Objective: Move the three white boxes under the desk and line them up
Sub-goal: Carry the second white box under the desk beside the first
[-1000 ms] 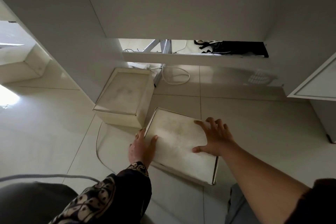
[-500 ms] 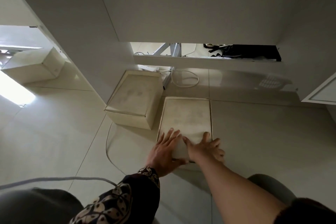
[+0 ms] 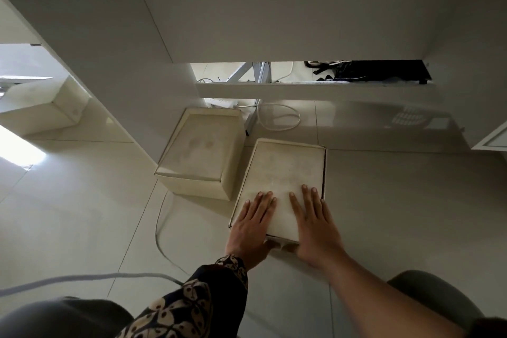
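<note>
Two white lidded boxes stand on the tiled floor under the desk. The first box (image 3: 201, 151) sits against the desk's left side panel (image 3: 115, 85). The second box (image 3: 285, 173) lies just to its right, nearly parallel and a little nearer to me. My left hand (image 3: 252, 223) and my right hand (image 3: 315, 223) rest flat on the near end of the second box's lid, fingers spread, palms over its front edge. A third white box (image 3: 46, 107) stands outside the desk, beyond the left panel.
A grey cable (image 3: 162, 233) runs over the floor in front of the first box. A looped white cord (image 3: 279, 118) and a power strip lie behind the boxes near a metal leg. An open cabinet door (image 3: 491, 140) juts in at right.
The second box has been turned from a diagonal to straight and slid back beside the first box. Both hands moved from its sides to the near end of its lid.
</note>
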